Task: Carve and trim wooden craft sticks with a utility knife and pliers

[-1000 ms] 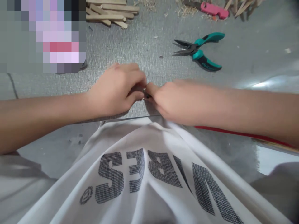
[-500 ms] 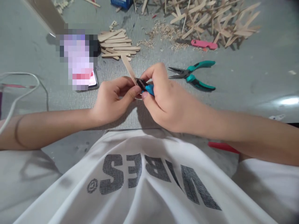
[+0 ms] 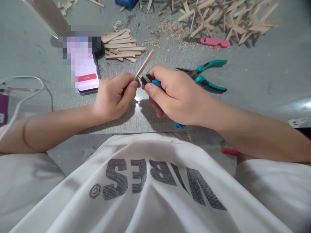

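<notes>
My left hand [image 3: 118,97] is closed, pinching a wooden craft stick [image 3: 145,63] that points up and to the right from its fingertips. My right hand [image 3: 177,95] is wrapped round blue-handled pliers [image 3: 147,78]. Their black jaws lie just right of the stick's lower part, close to my left fingertips; whether they touch it I cannot tell. One blue handle end pokes out below the right palm. Behind my right hand, teal-handled long-nose pliers [image 3: 200,75] lie spread on the table. A pile of craft sticks [image 3: 125,45] rests beyond my left hand.
A lit phone [image 3: 88,77] lies left of the stick pile. Small wood scraps [image 3: 172,30] are scattered at the back, near a pink utility knife [image 3: 215,42] and a heap of joined sticks [image 3: 218,17]. A white cable [image 3: 26,92] loops at the left.
The stick in my left hand has swung from leaning left to leaning right. My right hand has turned the pliers, and a handle end now shows below it. The hands are slightly further apart.
</notes>
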The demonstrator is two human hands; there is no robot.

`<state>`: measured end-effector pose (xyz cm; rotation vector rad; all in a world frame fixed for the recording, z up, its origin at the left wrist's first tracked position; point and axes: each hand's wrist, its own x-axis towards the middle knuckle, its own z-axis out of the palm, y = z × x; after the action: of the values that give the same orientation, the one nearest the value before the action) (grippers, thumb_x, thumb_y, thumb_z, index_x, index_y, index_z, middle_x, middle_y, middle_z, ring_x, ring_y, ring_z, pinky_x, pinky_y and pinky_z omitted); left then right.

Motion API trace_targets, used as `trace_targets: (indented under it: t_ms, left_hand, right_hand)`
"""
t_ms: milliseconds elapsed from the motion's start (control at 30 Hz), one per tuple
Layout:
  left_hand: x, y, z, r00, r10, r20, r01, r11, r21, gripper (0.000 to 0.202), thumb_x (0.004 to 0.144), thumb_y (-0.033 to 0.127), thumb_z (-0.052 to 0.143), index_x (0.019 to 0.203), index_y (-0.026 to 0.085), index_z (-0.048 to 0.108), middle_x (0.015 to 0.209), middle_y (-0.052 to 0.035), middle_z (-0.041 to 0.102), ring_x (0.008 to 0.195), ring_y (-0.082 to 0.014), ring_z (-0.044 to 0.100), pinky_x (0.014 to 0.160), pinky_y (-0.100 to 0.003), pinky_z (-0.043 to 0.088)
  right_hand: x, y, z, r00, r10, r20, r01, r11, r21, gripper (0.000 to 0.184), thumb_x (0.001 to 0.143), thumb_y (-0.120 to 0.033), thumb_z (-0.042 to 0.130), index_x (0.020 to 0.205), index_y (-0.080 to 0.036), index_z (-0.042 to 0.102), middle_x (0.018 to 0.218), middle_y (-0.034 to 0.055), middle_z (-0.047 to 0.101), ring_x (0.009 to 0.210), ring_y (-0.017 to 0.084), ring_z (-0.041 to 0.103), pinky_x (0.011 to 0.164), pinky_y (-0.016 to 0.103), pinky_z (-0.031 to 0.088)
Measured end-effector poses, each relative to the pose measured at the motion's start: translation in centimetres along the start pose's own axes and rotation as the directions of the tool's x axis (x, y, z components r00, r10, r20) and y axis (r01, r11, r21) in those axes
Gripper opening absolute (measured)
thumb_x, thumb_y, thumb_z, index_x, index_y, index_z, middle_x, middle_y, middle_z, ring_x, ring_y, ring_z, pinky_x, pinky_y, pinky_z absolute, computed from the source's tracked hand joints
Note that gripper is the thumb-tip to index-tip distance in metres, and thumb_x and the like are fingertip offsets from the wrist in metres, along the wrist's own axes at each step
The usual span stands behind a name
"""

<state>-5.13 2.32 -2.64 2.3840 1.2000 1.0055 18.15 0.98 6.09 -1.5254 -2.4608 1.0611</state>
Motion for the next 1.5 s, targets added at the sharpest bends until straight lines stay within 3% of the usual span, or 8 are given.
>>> trace_targets:
  t_ms: [200, 433, 533, 800, 1033, 1233, 1433, 1500]
  left_hand:
    - [0.0, 0.2, -0.2, 0.993, -0.114, 0.038, 0.113, 0.993, 0.022, 0.045, 0.124, 0.045, 0.045, 0.091, 0.028, 0.07, 0.078, -0.0014, 0.071, 0.077, -0.0188, 0.069, 0.073, -0.041, 0.053]
    - [0.6, 0.4, 0.1, 0.985, -0.153, 0.085, 0.167, 0.969, -0.182, 0.034, 0.115, 0.031, 0.054, 0.083, 0.027, 0.065, 0.076, 0.0013, 0.068, 0.074, -0.016, 0.062, 0.074, -0.039, 0.053]
    - [0.6, 0.4, 0.2, 0.981, -0.158, 0.114, 0.176, 0.969, -0.174, 0.035, 0.115, 0.027, 0.052, 0.082, 0.027, 0.063, 0.075, 0.0012, 0.066, 0.075, -0.0163, 0.063, 0.076, -0.037, 0.054]
    - [0.7, -0.3, 1.4, 0.977, -0.208, 0.041, 0.209, 0.909, -0.361, 0.038, 0.112, 0.038, 0.064, 0.076, 0.025, 0.062, 0.063, 0.0014, 0.052, 0.068, -0.0168, 0.063, 0.073, -0.031, 0.055]
    - [0.9, -0.7, 1.7, 0.97, -0.22, 0.099, 0.239, 0.829, -0.505, 0.039, 0.11, 0.041, 0.065, 0.075, 0.025, 0.061, 0.056, 0.0037, 0.038, 0.053, -0.0135, 0.04, 0.055, -0.033, 0.036]
    - [0.8, -1.1, 2.0, 0.984, -0.165, 0.063, 0.171, 0.804, -0.569, 0.035, 0.108, 0.034, 0.069, 0.074, 0.024, 0.068, 0.058, 0.0034, 0.045, 0.055, -0.0119, 0.04, 0.058, -0.036, 0.035]
    - [0.5, -1.4, 1.8, 0.996, -0.084, -0.008, 0.067, 0.848, -0.526, 0.033, 0.114, 0.028, 0.066, 0.083, 0.026, 0.076, 0.06, 0.0051, 0.046, 0.056, -0.0114, 0.038, 0.061, -0.038, 0.036]
    - [0.3, -1.3, 1.8, 0.997, -0.068, -0.039, 0.04, 0.872, -0.488, 0.032, 0.114, 0.027, 0.066, 0.084, 0.025, 0.075, 0.061, 0.0052, 0.047, 0.056, -0.0116, 0.037, 0.061, -0.037, 0.036]
  right_hand:
    - [0.4, -0.2, 0.2, 0.999, 0.002, 0.038, -0.002, 1.0, -0.012, 0.035, 0.128, -0.028, 0.03, 0.145, -0.017, 0.058, 0.088, 0.0009, 0.076, 0.073, 0.018, 0.069, 0.078, 0.029, 0.049]
    - [0.7, 0.9, 0.3, 0.999, -0.005, 0.043, -0.002, 0.986, 0.169, 0.028, 0.127, -0.027, 0.039, 0.137, -0.017, 0.063, 0.075, -0.0037, 0.068, 0.072, 0.017, 0.07, 0.081, 0.029, 0.053]
    - [0.8, 1.7, 1.2, 1.0, -0.03, -0.009, 0.031, 0.962, 0.272, 0.022, 0.127, -0.027, 0.043, 0.129, -0.017, 0.063, 0.071, -0.0059, 0.064, 0.068, 0.015, 0.069, 0.079, 0.028, 0.054]
    - [2.2, 4.2, 4.4, 0.971, -0.145, -0.191, 0.231, 0.771, 0.593, 0.019, 0.125, -0.04, 0.063, 0.113, -0.025, 0.063, 0.068, -0.0067, 0.056, 0.054, 0.012, 0.059, 0.056, 0.022, 0.049]
    - [2.2, 4.1, 4.6, 0.979, -0.105, -0.176, 0.199, 0.689, 0.697, 0.027, 0.122, -0.05, 0.072, 0.111, -0.027, 0.062, 0.072, -0.0064, 0.061, 0.053, 0.011, 0.055, 0.049, 0.022, 0.045]
    - [1.8, 3.7, 4.4, 0.981, -0.088, -0.173, 0.187, 0.662, 0.726, 0.027, 0.122, -0.048, 0.072, 0.108, -0.027, 0.062, 0.075, -0.0049, 0.064, 0.054, 0.011, 0.057, 0.049, 0.023, 0.045]
    - [1.5, 3.1, 4.2, 0.981, -0.049, -0.188, 0.169, 0.694, 0.7, 0.014, 0.124, -0.021, 0.059, 0.111, -0.027, 0.061, 0.072, -0.0074, 0.063, 0.049, 0.009, 0.056, 0.047, 0.023, 0.043]
    - [1.5, 3.1, 4.3, 0.981, -0.038, -0.191, 0.164, 0.69, 0.705, 0.014, 0.124, -0.022, 0.059, 0.111, -0.027, 0.06, 0.071, -0.0075, 0.063, 0.048, 0.009, 0.056, 0.047, 0.022, 0.043]
